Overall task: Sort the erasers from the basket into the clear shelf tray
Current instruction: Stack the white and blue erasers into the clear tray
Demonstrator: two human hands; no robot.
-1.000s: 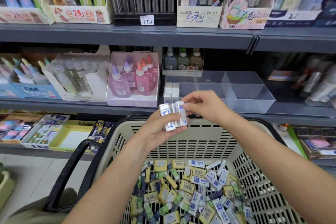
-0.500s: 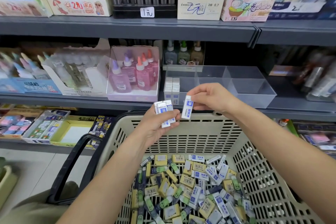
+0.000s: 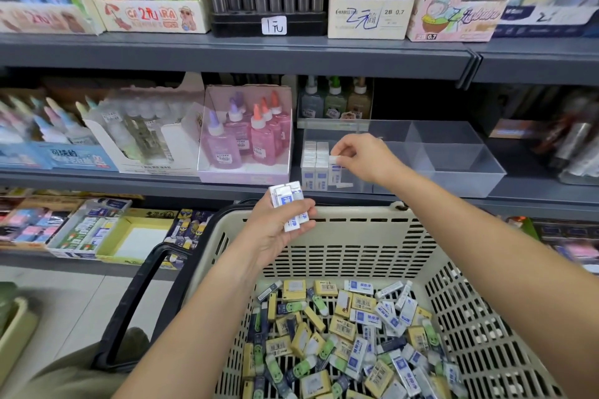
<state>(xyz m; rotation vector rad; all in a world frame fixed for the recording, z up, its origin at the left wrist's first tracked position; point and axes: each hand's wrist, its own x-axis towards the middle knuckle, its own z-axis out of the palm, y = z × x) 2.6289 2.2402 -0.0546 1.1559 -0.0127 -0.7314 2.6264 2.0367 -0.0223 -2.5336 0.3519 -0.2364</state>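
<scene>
A beige plastic basket [image 3: 350,236] in front of me holds several loose erasers [image 3: 363,330] in white-blue, yellow and green wrappers. My left hand [image 3: 278,230] is above its far rim and grips a small bundle of white-blue erasers [image 3: 288,201]. My right hand [image 3: 363,159] reaches into the clear shelf tray [image 3: 453,172] and pinches one white-blue eraser [image 3: 335,167] by its top, standing it upright beside two rows of the same erasers [image 3: 314,165] at the tray's left end.
Pink glue bottles in a clear box [image 3: 246,139] stand just left of the tray. The grey upper shelf [image 3: 259,52] overhangs it, loaded with pencil-lead boxes. The basket's black handle [image 3: 136,301] hangs at left. A lower shelf carries stationery boxes [image 3: 97,230].
My right hand took one eraser from the bundle in my left hand and carried it up into the tray's left end. The left hand stayed put with the remaining erasers.
</scene>
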